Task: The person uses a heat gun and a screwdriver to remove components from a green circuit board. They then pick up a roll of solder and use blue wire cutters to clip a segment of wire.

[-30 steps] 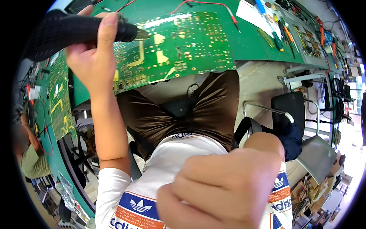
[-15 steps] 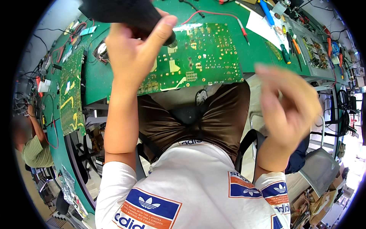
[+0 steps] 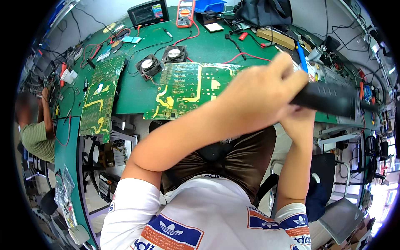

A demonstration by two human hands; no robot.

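Note:
Stretched across to the right, my left hand (image 3: 260, 89) is closed round one end of a black hot-air gun (image 3: 329, 100), which lies level and is blurred by motion. My right hand (image 3: 299, 118) comes up under the left hand and the gun; its fingers are hidden, so whether they grip it I cannot tell. Beneath my left forearm, a large green circuit board (image 3: 187, 85) rests at the bench's near edge, its right part covered by my arm and hand. Another green circuit board (image 3: 100, 98) lies farther left.
Two black fans (image 3: 148, 66) sit behind the middle board. At the back of the green bench (image 3: 137, 93) stand a red multimeter (image 3: 185, 13), a dark screen device (image 3: 148, 13) and a black bag (image 3: 264, 12). Tools and cables crowd the right. A person (image 3: 38, 129) works at far left.
My left hand has swung the hot-air gun from above the board over to the right. My right hand has come in beneath it. The view now takes in more of the bench's back.

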